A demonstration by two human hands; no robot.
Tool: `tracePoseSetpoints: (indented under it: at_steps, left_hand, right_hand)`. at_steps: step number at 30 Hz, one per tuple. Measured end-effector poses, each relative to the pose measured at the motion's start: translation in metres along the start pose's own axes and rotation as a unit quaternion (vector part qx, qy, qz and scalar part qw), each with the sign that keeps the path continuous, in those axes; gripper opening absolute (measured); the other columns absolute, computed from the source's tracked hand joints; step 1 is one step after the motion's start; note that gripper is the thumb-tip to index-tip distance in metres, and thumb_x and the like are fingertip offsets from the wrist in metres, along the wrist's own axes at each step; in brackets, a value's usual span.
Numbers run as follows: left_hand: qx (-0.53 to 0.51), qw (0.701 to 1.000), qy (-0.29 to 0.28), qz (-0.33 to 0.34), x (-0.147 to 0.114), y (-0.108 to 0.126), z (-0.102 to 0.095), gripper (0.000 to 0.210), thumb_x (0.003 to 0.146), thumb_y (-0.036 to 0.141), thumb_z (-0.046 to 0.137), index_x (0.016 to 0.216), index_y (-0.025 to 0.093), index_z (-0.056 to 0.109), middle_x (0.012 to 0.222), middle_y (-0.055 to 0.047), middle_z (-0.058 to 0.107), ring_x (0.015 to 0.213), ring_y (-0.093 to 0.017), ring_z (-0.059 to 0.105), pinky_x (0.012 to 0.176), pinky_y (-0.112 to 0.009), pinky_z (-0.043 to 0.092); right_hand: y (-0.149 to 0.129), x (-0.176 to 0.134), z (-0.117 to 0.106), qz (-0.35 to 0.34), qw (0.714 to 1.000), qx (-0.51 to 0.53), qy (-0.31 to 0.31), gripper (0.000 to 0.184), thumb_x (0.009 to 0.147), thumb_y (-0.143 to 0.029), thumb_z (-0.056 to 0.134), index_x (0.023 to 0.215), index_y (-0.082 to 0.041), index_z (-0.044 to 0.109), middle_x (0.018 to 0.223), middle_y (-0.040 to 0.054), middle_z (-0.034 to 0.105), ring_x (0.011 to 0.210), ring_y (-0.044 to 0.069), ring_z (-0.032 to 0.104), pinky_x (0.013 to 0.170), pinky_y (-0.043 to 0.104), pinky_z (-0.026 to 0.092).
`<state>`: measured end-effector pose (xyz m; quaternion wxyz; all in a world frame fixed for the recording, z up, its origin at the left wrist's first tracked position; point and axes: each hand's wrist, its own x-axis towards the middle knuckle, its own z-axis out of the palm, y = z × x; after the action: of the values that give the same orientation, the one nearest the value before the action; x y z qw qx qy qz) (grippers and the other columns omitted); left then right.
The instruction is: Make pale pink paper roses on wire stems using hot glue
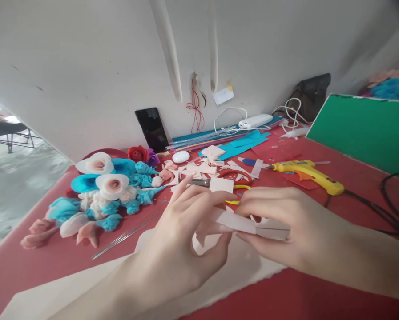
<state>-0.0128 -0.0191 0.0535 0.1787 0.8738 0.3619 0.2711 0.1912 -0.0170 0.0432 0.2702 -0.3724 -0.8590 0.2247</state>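
A pale pink paper piece (pixel 235 221) is held between both hands above a white sheet (pixel 242 275). My left hand (pixel 186 235) is closed on its left part, with the thumb below and the fingers curled over the top. On the paper's right end, my right hand (pixel 282 213) pinches with thumb and fingers. A thin dark wire (pixel 272 229) runs from that end into the right palm. Just behind the hands lie scissors (pixel 201 182) with red and yellow handles, partly covered by a small pale paper square (pixel 221 184).
Paper flowers (pixel 114 184) in blue, white and pink are heaped at the left, beside thin metal wires (pixel 126 235). Paper scraps (pixel 199 169) lie behind the scissors. A yellow glue gun (pixel 306 173), a green board (pixel 366 133) and black cables (pixel 372 209) are at right. A phone (pixel 151 129) leans on the wall.
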Motion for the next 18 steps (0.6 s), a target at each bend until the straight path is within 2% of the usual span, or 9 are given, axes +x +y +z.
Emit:
tracePoseSetpoints:
  at_steps: [4, 12, 18]
  left_hand:
    - [-0.004, 1.0, 0.001, 0.007, 0.0016, 0.0005, -0.0008, 0.032, 0.075, 0.008, 0.055, 0.101, 0.026, 0.048, 0.091, 0.003, 0.063, 0.088, -0.017, 0.054, 0.101, -0.04, 0.027]
    - [0.003, 1.0, 0.009, 0.022, 0.0041, 0.0026, 0.0007, 0.032, 0.076, 0.01, 0.057, 0.105, 0.023, 0.049, 0.091, 0.0, 0.061, 0.089, -0.017, 0.052, 0.094, -0.037, 0.034]
    - [0.007, 1.0, 0.015, 0.019, 0.0021, 0.0002, 0.0014, 0.031, 0.076, 0.011, 0.058, 0.104, 0.023, 0.05, 0.091, 0.003, 0.062, 0.088, -0.015, 0.053, 0.101, -0.038, 0.029]
  right_hand:
    - [-0.0013, -0.0005, -0.0028, 0.021, 1.0, 0.007, -0.014, 0.01, 0.078, -0.013, 0.056, 0.08, -0.023, 0.056, 0.078, -0.0078, 0.06, 0.067, 0.007, 0.052, 0.058, 0.021, 0.038]
    - [-0.0024, 0.0014, -0.0003, 0.042, 0.999, 0.014, 0.0, 0.014, 0.075, -0.011, 0.057, 0.065, -0.019, 0.05, 0.062, -0.0077, 0.05, 0.056, 0.006, 0.042, 0.052, 0.02, 0.034]
    - [-0.0058, 0.0, -0.0041, 0.082, 0.995, 0.045, -0.036, 0.009, 0.076, -0.015, 0.057, 0.079, -0.024, 0.059, 0.075, -0.0099, 0.061, 0.067, 0.006, 0.052, 0.061, 0.017, 0.039]
